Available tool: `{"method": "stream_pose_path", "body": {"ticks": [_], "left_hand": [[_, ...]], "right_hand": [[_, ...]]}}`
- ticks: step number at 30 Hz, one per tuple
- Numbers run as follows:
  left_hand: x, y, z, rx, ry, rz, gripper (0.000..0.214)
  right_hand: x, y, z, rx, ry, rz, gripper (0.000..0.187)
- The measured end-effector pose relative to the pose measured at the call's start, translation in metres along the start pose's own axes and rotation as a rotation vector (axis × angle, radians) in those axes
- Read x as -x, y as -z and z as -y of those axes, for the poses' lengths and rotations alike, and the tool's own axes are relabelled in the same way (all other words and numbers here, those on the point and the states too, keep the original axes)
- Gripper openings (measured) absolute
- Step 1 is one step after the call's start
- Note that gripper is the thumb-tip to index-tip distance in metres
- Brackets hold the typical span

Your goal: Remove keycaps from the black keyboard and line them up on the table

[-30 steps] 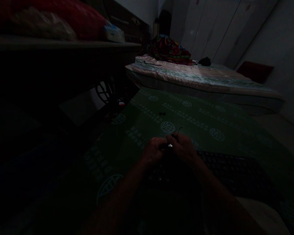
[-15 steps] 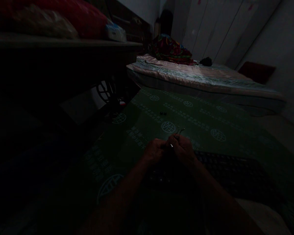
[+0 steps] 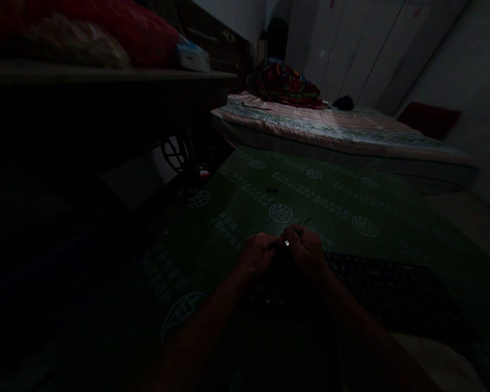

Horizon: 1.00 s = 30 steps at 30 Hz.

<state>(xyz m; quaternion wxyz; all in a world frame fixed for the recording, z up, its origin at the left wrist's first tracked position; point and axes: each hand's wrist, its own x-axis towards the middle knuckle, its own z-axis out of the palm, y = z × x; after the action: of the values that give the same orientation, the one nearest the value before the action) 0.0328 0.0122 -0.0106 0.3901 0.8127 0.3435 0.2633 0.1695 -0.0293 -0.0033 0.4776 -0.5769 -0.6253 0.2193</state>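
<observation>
The light is dim. A black keyboard (image 3: 386,280) lies below both hands, partly covered by my forearms. My right hand (image 3: 304,247) is closed, with a thin two-pronged wire tool (image 3: 306,221) sticking up past its fingers. Close against it, my left hand (image 3: 259,251) is closed in a pinch. What the left fingers hold is too dark to make out. A small bright spot shows between the two hands. Two small dark pieces (image 3: 271,190), perhaps keycaps, rest farther off on the green board.
The green printed board (image 3: 245,174) forms the work surface. Beyond it stands a bed (image 3: 330,122) with a patterned red blanket (image 3: 283,84). On the left, a dark table (image 3: 106,75) bears red bags and a tissue pack (image 3: 193,56). A pale cloth (image 3: 436,356) lies at lower right.
The wire tool's tips have tilted slightly right and down. The bright spot between the hands shows more plainly. Both hands stay in nearly the same place.
</observation>
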Motion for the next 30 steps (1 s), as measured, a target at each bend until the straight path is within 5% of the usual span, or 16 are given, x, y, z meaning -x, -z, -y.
{"method": "stream_pose_path", "body": {"ticks": [10,18,30], "left_hand": [[0.000,0.000,-0.004,-0.052,-0.032,0.006,0.020],[0.001,-0.002,-0.002,0.060,0.015,-0.057,0.017],[0.004,0.012,-0.006,0.426,0.265,-0.170,0.020]], "right_hand": [[0.000,0.000,0.001,-0.092,-0.075,-0.098,0.037],[-0.004,0.005,0.008,-0.177,-0.133,-0.048,0.036],[-0.002,0.008,0.018,-0.122,0.055,0.056,0.024]]}}
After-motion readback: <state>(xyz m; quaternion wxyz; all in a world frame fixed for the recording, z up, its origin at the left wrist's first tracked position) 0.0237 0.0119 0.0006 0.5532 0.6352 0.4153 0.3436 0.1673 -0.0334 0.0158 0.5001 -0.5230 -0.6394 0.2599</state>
